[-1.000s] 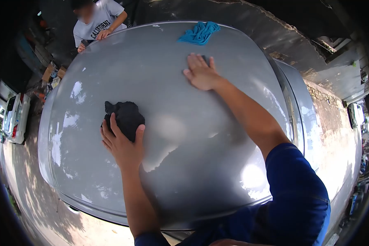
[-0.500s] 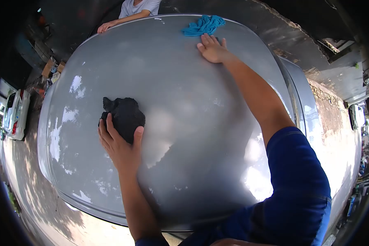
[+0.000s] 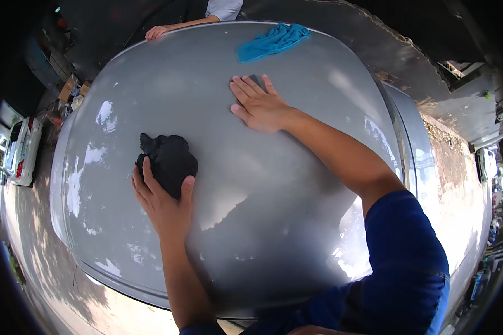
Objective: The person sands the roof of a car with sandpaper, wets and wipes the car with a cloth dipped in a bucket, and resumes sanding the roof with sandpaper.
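Under me spreads a silvery-grey car roof [image 3: 167,95] with bright reflections. My left hand [image 3: 165,201] grips a bunched black cloth [image 3: 174,162] from its near side, fingers at one edge and thumb at the other. My right hand [image 3: 258,106] lies almost flat on the roof farther off. Beneath its fingers is a small dark flat pad [image 3: 255,80], mostly hidden, with an edge showing near the fingertips. Beyond that hand a crumpled blue cloth [image 3: 274,42] lies on the roof, apart from my fingers.
Across the roof, another person's hand [image 3: 157,32] rests on its far edge. A white car [image 3: 23,151] stands at the left on the sunlit ground. A weathered wall [image 3: 447,151] is at the right, and cardboard boxes [image 3: 67,89] sit at the far left.
My right hand has slid left and nearer with the pad, away from the blue cloth. The blue cloth now lies more spread out. The other person's arm has shifted right; my left hand is nearly unmoved.
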`<state>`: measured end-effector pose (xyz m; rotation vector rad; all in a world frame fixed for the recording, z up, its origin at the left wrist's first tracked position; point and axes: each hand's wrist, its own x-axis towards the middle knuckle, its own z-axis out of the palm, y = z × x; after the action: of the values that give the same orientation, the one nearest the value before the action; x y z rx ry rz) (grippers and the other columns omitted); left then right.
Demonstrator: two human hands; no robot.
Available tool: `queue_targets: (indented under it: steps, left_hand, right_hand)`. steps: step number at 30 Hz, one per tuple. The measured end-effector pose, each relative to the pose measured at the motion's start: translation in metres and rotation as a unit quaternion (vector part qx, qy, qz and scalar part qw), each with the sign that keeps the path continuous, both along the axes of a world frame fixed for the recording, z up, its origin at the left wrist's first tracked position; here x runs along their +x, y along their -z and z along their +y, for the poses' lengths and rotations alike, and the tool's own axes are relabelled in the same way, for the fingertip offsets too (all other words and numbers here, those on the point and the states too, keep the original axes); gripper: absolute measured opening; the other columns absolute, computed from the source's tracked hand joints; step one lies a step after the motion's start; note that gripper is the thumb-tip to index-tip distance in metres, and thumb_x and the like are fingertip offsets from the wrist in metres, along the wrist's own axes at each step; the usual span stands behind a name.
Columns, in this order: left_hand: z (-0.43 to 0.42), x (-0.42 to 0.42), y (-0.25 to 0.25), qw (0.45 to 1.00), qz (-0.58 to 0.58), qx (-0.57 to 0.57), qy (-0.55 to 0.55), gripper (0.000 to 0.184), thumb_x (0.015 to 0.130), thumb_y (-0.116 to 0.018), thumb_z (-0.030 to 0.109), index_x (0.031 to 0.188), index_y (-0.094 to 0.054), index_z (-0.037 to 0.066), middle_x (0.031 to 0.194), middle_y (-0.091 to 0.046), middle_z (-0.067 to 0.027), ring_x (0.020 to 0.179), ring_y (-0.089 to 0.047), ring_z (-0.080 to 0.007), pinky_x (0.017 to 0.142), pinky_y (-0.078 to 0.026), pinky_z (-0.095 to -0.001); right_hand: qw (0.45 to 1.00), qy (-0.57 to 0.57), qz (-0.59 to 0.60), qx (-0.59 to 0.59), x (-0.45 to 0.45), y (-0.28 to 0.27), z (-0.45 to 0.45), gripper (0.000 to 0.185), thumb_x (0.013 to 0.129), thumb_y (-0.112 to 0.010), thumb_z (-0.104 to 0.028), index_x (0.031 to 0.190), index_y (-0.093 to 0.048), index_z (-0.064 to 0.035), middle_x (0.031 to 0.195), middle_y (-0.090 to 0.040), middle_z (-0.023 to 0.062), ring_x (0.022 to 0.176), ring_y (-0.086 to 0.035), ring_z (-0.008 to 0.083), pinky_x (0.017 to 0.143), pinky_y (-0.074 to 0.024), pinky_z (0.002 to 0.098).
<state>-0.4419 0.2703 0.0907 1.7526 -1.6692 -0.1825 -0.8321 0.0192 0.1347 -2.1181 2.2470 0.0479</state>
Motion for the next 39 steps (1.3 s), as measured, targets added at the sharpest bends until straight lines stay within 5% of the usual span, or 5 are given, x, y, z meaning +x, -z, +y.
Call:
queue_targets:
  steps: [16, 19, 25, 27, 39]
  left_hand:
    - [0.001, 0.001, -0.002, 0.999, -0.006, 0.031, -0.03, 0.094, 0.098, -0.064, 0.065, 0.165, -0.031, 0.009, 0.168, -0.025, -0.0297, 0.155, -0.025, -0.0508, 0.122, -0.031, -0.0608]
    - [-0.002, -0.001, -0.003, 0.999, -0.024, 0.03, -0.034, 0.09, 0.1, -0.061, 0.066, 0.165, -0.032, 0.01, 0.167, -0.026, -0.029, 0.155, -0.026, -0.0505, 0.122, -0.031, -0.0604]
    - [0.005, 0.0, 0.0, 1.0, -0.014, 0.02, -0.014, 0.088, 0.102, -0.059, 0.064, 0.164, -0.033, 0.008, 0.166, -0.028, -0.029, 0.154, -0.027, -0.0498, 0.124, -0.029, -0.0592]
    - [0.005, -0.001, 0.0, 1.0, -0.006, 0.018, -0.02, 0.088, 0.102, -0.06, 0.063, 0.163, -0.034, 0.006, 0.166, -0.028, -0.029, 0.154, -0.028, -0.0499, 0.123, -0.029, -0.0588]
    - [0.008, 0.011, 0.006, 0.996, 0.076, -0.041, -0.008, 0.08, 0.105, -0.06, 0.056, 0.16, -0.036, 0.002, 0.162, -0.034, -0.0304, 0.149, -0.035, -0.0491, 0.121, -0.033, -0.0579]
  right_hand:
    - [0.997, 0.077, 0.004, 0.025, -0.03, -0.007, 0.008, 0.077, 0.112, -0.021, -0.056, 0.172, -0.016, -0.0069, 0.18, -0.01, 0.0144, 0.166, -0.007, 0.0308, 0.133, -0.0029, 0.053]
    - [0.982, -0.177, 0.062, 0.032, 0.049, 0.015, 0.085, 0.077, 0.113, -0.019, -0.056, 0.171, -0.015, -0.0061, 0.18, -0.009, 0.0121, 0.167, -0.005, 0.0299, 0.133, -0.0029, 0.0549]
    - [0.997, 0.064, 0.016, 0.032, -0.04, -0.013, 0.023, 0.078, 0.113, -0.018, -0.055, 0.17, -0.015, -0.0019, 0.179, -0.009, 0.017, 0.167, -0.006, 0.0302, 0.133, -0.0041, 0.0508]
    - [0.988, -0.152, -0.003, 0.033, 0.045, 0.013, 0.087, 0.078, 0.113, -0.021, -0.054, 0.17, -0.015, -0.0003, 0.179, -0.011, 0.0158, 0.167, -0.006, 0.029, 0.134, -0.005, 0.0478]
    - [0.992, -0.123, 0.007, 0.017, 0.093, 0.009, -0.019, 0.077, 0.113, -0.022, -0.052, 0.169, -0.016, 0.0005, 0.179, -0.011, 0.0187, 0.166, -0.008, 0.0318, 0.134, -0.007, 0.0482]
